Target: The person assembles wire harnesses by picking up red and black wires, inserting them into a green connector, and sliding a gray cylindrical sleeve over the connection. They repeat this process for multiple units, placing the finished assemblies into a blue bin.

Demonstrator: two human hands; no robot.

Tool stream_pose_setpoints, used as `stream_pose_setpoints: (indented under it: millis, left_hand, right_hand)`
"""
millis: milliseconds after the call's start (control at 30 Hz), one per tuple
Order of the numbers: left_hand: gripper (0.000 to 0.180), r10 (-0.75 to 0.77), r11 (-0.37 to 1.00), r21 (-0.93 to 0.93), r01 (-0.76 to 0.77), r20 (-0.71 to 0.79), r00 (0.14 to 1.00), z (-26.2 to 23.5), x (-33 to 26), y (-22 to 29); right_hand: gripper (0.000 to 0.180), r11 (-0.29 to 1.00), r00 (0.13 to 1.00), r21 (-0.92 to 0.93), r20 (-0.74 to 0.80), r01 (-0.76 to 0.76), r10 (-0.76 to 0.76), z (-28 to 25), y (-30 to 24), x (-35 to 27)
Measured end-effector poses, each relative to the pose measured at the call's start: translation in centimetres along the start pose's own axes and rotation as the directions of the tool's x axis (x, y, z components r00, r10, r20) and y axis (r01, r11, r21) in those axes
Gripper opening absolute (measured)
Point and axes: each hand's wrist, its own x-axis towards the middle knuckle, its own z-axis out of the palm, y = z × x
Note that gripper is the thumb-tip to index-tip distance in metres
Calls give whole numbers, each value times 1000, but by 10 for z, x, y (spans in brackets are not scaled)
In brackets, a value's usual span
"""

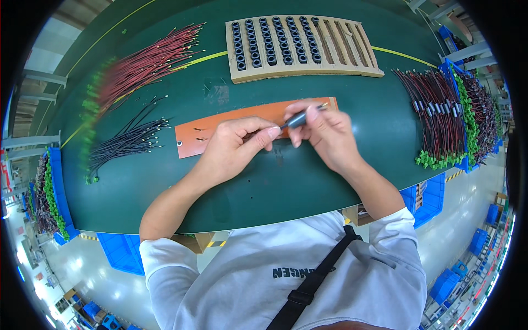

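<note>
Over the orange strip (192, 135): dark cylinder (297, 119), held tilted between the hands, its lower end toward 8 o'clock, its upper end toward 2; hours below count from it.
Left hand (234, 143), 8 o'clock: thumb and forefinger pinch a thin dark lead (282, 127) at the cylinder's lower end.
Right hand (330, 132), 4 o'clock: thumb and fingers grip the cylinder's body; slightly blurred.
Green table (236, 206): bears the strip, which reaches from behind the hands toward 9 o'clock.
Cardboard tray (308, 70), 12 o'clock: six columns of black sleeves (269, 46) in its left part, grooves along its right.
Red wires (151, 65), 10 o'clock: loose fan, green ends at the far left.
Black wires (129, 137), 9 o'clock: smaller bunch, pale tips facing the hands.
Wire bundle (434, 107), 3 o'clock: red and black strands, dark cylinders midway, green connectors (440, 160) at the near end, beside a blue bin (447, 67).
</note>
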Motion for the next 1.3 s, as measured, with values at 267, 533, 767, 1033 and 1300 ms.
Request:
stream_pose_setpoints:
  millis: [267,533,767,1033,1300]
  left_hand:
    - [27,-49,993,106,42,61,997,-5,0,8]
    - [22,-48,962,268,41,17,999,-36,-27,16]
    - [28,89,975,210,-69,-88,992,-71,-47,11]
    - [28,15,976,-207,-70,-258,966,-118,-70,-37]
    - [29,109,981,-119,-152,-310,945,-113,-63,-48]
  right_hand:
    - [41,998,994,-13,99,54,-53,-7,-3,7]
    - [37,998,990,16,127,62,-64,-12,-19,8]
    - [41,993,989,-116,149,39,-22,46,5,32]
    - [45,999,996,-28,82,38,-36,52,26,41]
    - [45,991,998,-121,43,53,-48,55,34,35]
